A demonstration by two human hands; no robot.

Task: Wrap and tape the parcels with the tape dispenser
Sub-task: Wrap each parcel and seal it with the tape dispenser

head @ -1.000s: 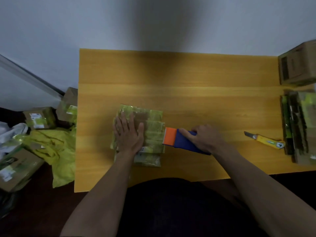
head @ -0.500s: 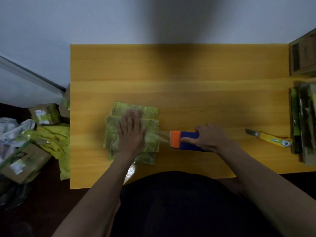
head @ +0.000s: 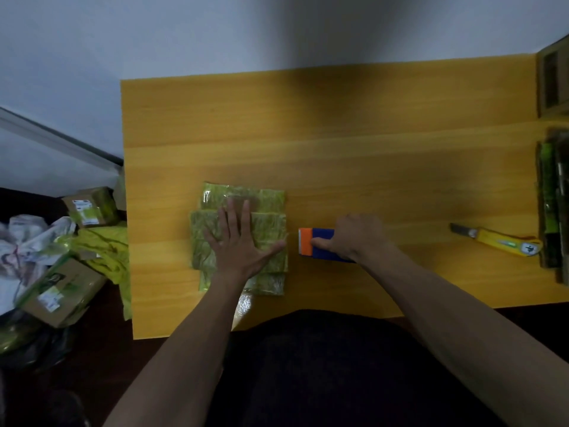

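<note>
Pressing flat with fingers spread, the left hand rests on the green-wrapped parcel, which lies near the bench's front edge, toward its left end. Just right of the parcel, the right hand grips the blue-and-orange tape dispenser, fingers curled over it, thumb along its side. A yellow utility knife lies near the right edge.

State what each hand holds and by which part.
The right hand grips the tape dispenser by its blue handle. The left hand holds nothing; it presses flat on the parcel.
</note>
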